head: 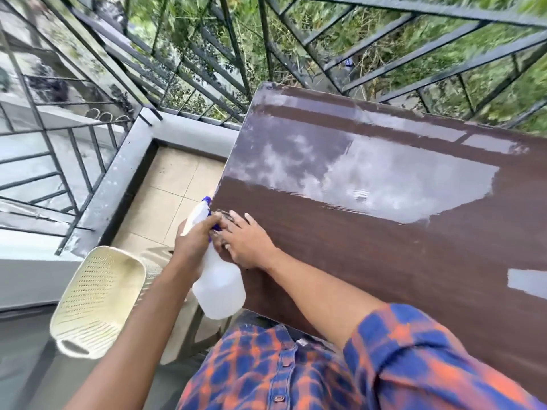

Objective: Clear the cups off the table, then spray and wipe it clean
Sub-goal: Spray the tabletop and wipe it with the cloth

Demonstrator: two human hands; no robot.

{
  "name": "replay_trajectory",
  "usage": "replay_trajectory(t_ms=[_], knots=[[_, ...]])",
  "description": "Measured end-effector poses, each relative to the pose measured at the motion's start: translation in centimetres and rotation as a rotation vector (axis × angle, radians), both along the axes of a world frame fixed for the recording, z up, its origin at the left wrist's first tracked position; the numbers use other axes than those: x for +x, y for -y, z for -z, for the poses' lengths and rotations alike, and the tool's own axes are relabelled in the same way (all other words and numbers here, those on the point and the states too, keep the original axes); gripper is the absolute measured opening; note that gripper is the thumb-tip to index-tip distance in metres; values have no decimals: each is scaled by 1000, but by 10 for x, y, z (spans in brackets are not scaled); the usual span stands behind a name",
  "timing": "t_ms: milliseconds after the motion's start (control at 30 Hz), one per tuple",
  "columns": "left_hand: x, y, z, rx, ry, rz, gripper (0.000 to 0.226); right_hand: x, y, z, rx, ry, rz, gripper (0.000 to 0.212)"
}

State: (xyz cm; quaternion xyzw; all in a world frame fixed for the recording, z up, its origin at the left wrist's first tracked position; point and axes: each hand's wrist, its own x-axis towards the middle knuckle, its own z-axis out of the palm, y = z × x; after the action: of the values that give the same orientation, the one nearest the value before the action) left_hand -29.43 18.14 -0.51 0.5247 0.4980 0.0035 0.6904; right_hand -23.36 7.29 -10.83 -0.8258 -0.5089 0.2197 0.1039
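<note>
**Head view: spray bottle held at the left edge of the bench**

Head view shows the spray bottle [219, 287] carried in the air just off the left edge of the bench [384, 261], near its near-left corner. Its nozzle points toward the far side.

**Handling**
- Body: translucent white plastic, probably light and slightly yielding under a squeeze. How full it is cannot be told.
- Surface: smooth; likely slippery if wet.
- Grip point: the narrow neck below the blue-tipped spray head, with one finger free for the trigger. Avoid holding the wide body alone, as the bottle would tip.

**Hand pose**
- Left hand [194, 241]: wrapped around the neck, fingers closed at the trigger, forearm reaching forward from the lower left.
- Right hand [247, 239]: fingers spread, palm down at the left edge of the bench, touching or just beside the bottle's neck. It grips nothing that can be seen.

**Status**
No cups appear on the bench. A pale glossy patch covers the far half. A cream basket [97, 300] sits off the bench, to the left.
</note>
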Motion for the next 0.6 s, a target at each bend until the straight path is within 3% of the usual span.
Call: replay_trajectory(t_ms=[67,133,300,433,533,600], knots=[[-3,-9,-4,36,-10,-18,26,26,-22,-3,-55,20,-65,59],[-5,-17,-9,70,-14,22,16,55,-28,-4,-42,33,33,62],[1,-29,-11,108,-8,56,8,124,27,-3,64,20,697,62],[15,-43,-9,87,-16,110,6,119,101,7,74,66,1182,61],[31,-52,-11,87,11,123,9,71,112,10,62,91,1273,60],[42,-60,-12,74,27,128,13,39,91,12,54,127,1175,59]])
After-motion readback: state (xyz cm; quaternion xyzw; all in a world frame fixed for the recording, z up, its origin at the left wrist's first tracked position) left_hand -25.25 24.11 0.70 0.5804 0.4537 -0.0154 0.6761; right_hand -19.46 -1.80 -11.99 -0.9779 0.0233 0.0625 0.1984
